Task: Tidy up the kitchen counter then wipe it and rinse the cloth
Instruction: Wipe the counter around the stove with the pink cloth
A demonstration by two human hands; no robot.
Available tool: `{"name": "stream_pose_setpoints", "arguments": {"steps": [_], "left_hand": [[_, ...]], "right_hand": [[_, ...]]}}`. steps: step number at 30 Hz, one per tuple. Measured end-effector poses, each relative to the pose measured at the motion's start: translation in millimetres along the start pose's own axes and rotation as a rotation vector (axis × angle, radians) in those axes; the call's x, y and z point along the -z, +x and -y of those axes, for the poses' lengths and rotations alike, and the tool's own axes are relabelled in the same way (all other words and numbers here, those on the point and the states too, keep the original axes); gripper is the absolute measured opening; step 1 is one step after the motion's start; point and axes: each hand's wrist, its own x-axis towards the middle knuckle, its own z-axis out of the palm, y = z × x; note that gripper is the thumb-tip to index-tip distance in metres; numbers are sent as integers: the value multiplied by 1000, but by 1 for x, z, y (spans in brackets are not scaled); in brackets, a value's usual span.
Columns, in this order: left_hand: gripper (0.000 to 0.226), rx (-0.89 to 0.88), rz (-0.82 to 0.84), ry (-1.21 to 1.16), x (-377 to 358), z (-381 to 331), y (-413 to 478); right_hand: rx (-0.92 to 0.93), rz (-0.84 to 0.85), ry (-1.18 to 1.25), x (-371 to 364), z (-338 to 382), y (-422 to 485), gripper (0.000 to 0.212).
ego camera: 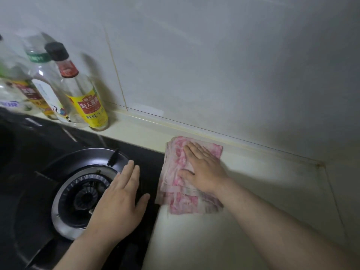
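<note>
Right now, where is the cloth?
In the head view the pink cloth lies flat on the pale counter, just right of the gas stove and near the back wall, pressed under the right hand.

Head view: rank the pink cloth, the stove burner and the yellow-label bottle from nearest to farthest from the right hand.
1. pink cloth: directly under the right hand, which presses flat on it.
2. stove burner: to the left, beyond the cloth's edge.
3. yellow-label bottle: far left, standing by the wall.

Single head view, close, looking forward-down, tilted, at counter (243, 191) and wall (214, 65).
</note>
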Motion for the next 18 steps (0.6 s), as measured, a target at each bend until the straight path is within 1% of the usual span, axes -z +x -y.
{"name": "stream_pose_setpoints", "arguments": {"steps": [2,5,8,13,18], "left_hand": [[69,28,-38,-3,-2,3,-2],[80,33,-20,25,-6,12,-2],[83,34,-35,-16,-9,18,-5],[76,-36,52,-40,-7,23,-12],[73,-57,33,-68,-11,27,-12]], "right_hand": [[6,-2,-7,0,9,9,81],[12,0,6,1,21,19,77],[20,-6,23,4,29,29,75],[80,-12,39,7,47,54,72],[150,28,32,13,51,65,72]]}}
